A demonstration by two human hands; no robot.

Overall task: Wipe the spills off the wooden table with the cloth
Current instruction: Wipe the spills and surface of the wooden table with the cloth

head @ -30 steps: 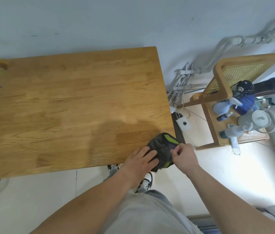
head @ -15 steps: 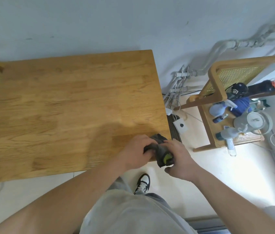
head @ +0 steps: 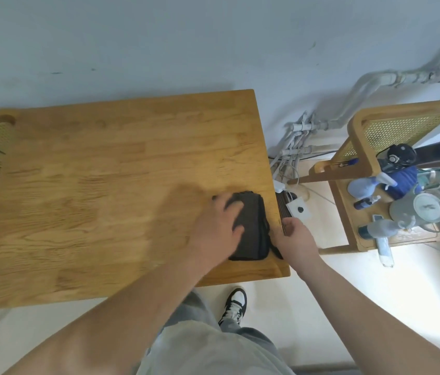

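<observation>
Overhead, the wooden table (head: 105,185) showed a honey-toned top of jointed planks, smooth, with rounded corners. The cloth (head: 254,228) lay flat on it near the right near corner, just inside the right edge: dark grey, soft, folded into a thick rectangle with a stitched hem. The left hand (head: 221,226) pressed down on the cloth's left half, fingers straight and spread wide, blurred by motion. The right hand (head: 294,239) sat at the table's right edge beside a loose dark corner of the cloth, fingers loosely curled; whether it pinched that corner could not be told.

To the right stood a wooden chair (head: 359,147) with a woven cane back, its seat crowded with plastic spray bottles (head: 362,186). A black-and-white sneaker (head: 236,304) showed on the pale floor.

Half a second earlier the cloth was bunched between both hands at the near edge, a yellow-green patch showing. Now it was spread farther in on the top, and the patch was hidden.
</observation>
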